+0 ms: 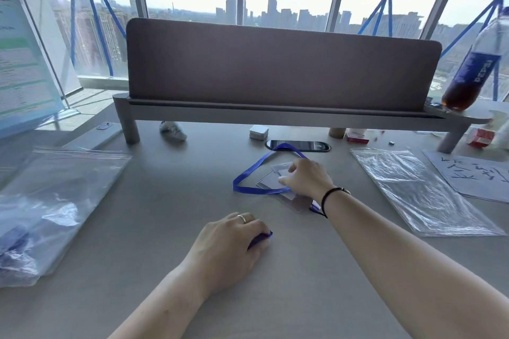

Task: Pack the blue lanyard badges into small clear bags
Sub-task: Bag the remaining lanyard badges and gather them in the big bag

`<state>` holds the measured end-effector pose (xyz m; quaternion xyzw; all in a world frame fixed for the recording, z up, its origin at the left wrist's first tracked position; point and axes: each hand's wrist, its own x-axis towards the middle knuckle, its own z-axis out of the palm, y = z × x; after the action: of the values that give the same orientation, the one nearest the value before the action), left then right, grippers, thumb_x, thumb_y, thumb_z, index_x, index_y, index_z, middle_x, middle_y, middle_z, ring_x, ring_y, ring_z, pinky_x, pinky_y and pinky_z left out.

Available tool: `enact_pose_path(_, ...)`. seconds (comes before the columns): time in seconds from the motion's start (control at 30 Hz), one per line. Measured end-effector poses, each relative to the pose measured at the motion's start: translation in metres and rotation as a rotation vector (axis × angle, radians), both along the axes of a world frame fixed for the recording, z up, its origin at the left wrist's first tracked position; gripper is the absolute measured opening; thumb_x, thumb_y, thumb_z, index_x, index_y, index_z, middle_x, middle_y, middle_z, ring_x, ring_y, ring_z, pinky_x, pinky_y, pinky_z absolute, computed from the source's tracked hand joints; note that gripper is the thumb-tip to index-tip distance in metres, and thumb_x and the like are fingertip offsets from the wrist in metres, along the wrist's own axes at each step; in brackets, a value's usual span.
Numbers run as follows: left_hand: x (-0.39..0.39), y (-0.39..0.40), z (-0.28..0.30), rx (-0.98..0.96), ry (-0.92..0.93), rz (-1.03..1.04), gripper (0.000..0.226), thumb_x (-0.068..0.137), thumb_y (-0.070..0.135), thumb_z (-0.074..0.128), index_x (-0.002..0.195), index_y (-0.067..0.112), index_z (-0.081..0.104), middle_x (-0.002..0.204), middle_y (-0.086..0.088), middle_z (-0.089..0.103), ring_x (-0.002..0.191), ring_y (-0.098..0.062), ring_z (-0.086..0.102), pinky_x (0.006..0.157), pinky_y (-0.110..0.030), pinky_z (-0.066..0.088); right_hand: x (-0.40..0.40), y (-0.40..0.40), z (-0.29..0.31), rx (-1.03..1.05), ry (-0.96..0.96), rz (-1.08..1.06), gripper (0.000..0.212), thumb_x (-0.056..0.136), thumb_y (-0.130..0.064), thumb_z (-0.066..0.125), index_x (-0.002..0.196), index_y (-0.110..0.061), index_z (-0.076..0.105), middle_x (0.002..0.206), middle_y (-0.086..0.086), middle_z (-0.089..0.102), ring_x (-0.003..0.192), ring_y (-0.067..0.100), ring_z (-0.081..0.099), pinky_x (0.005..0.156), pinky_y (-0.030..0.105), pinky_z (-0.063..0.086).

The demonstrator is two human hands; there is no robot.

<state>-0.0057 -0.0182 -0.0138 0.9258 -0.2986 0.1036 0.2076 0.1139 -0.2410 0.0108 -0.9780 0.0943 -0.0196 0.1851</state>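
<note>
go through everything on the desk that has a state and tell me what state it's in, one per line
Blue lanyard: loose loop flat on the desk.
Badge holder: lying flat, touched by the right hand.
Left hand: gripping a blue strap end.
Clear bags: empty, flat.
Large zip bag: holds blue items.
Pepsi bottle: upright, partly full.

Matt grey table, glossy crinkled clear plastic bags, woven blue lanyard, felt-like divider.

We see a bright blue lanyard on the pale grey table, a clear bag, and a blue-labelled bottle.
</note>
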Motion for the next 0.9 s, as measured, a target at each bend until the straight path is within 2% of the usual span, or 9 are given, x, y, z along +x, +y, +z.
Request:
enact_pose_path(0.1,0.001,0.000,0.003,-0.018,0.006,0.026,0.026,0.096,0.054,0.046,0.115,0.036,0.051,0.114,0.019,0.063,0.109,-0.005,0.055,0.086,-0.023,0.043,0.009,0.001,-0.002,-0.024,0.035,-0.046,0.032,0.069,-0.050,0.070,0.065,-0.025,0.050,0.085,0.000,0.066,0.090,0.029,0.063,0.073,0.033,0.046)
enact_pose_path(0.23,0.002,-0.001,0.002,-0.021,0.092,0.039,0.045,0.086,0.065,0.056,0.120,0.039,0.045,0.121,0.022,0.057,0.114,-0.003,0.050,0.092,-0.019,0.037,0.014,0.003,0.004,0.023,0.028,-0.086,0.032,0.061,-0.036,0.079,0.061,-0.019,0.052,0.067,-0.001,0.060,0.077,0.027,0.065,0.064,0.030,0.044)
enact_pose_path(0.3,0.004,-0.001,0.001,-0.017,0.132,0.037,0.054,0.081,0.072,0.058,0.123,0.040,0.046,0.124,0.024,0.054,0.117,0.000,0.047,0.091,-0.017,0.036,0.015,0.005,0.009,0.067,0.043,-0.104,0.038,0.056,-0.034,0.086,0.070,-0.017,0.055,0.072,-0.001,0.062,0.078,0.026,0.064,0.067,0.031,0.048)
enact_pose_path(0.37,0.005,0.000,0.001,-0.004,0.144,0.033,0.060,0.078,0.076,0.058,0.125,0.040,0.048,0.124,0.025,0.053,0.117,0.001,0.046,0.091,-0.015,0.034,0.015,0.005,0.013,0.120,0.071,-0.102,0.053,0.055,-0.034,0.093,0.089,-0.016,0.057,0.084,-0.002,0.061,0.087,0.024,0.061,0.078,0.036,0.053)
enact_pose_path(0.47,0.004,0.004,0.002,0.014,0.074,0.051,0.061,0.079,0.077,0.054,0.128,0.040,0.050,0.124,0.024,0.055,0.117,0.002,0.047,0.098,-0.014,0.027,0.013,0.006,0.018,0.188,0.031,-0.081,0.065,0.063,-0.019,0.092,0.118,-0.012,0.058,0.102,0.000,0.060,0.100,0.025,0.060,0.090,0.037,0.052)
enact_pose_path(0.57,0.004,0.007,0.001,0.011,0.012,0.103,0.059,0.080,0.078,0.048,0.124,0.040,0.054,0.120,0.025,0.058,0.115,0.002,0.050,0.104,-0.017,0.025,0.013,0.005,0.034,0.259,0.025,-0.016,0.048,0.075,-0.006,0.081,0.120,-0.001,0.067,0.107,0.007,0.070,0.099,0.025,0.067,0.086,0.033,0.055)
enact_pose_path(0.67,0.006,0.007,-0.002,0.037,0.035,0.095,0.061,0.077,0.084,0.046,0.117,0.040,0.058,0.113,0.024,0.058,0.110,0.000,0.051,0.099,-0.020,0.033,0.012,0.001,0.052,0.444,-0.025,0.010,0.013,0.080,-0.004,0.075,0.089,-0.014,0.074,0.087,0.005,0.071,0.065,0.012,0.058,0.062,0.023,0.049)
enact_pose_path(0.8,0.006,0.006,-0.002,0.049,0.077,0.066,0.058,0.081,0.082,0.046,0.116,0.038,0.061,0.107,0.021,0.057,0.105,-0.001,0.051,0.090,-0.020,0.038,-0.001,-0.006,0.069,0.693,-0.309,0.030,0.019,0.082,0.002,0.071,0.074,-0.015,0.070,0.075,0.010,0.069,0.067,0.020,0.061,0.069,0.040,0.056)
enact_pose_path(0.9,0.005,0.007,-0.001,0.051,0.124,0.050,0.054,0.086,0.077,0.045,0.116,0.037,0.063,0.107,0.020,0.057,0.105,-0.002,0.050,0.088,-0.021,0.042,-0.023,-0.007,0.082,0.756,-0.451,0.044,0.016,0.088,0.000,0.067,0.079,-0.013,0.069,0.072,0.005,0.068,0.064,0.019,0.062,0.062,0.035,0.054)
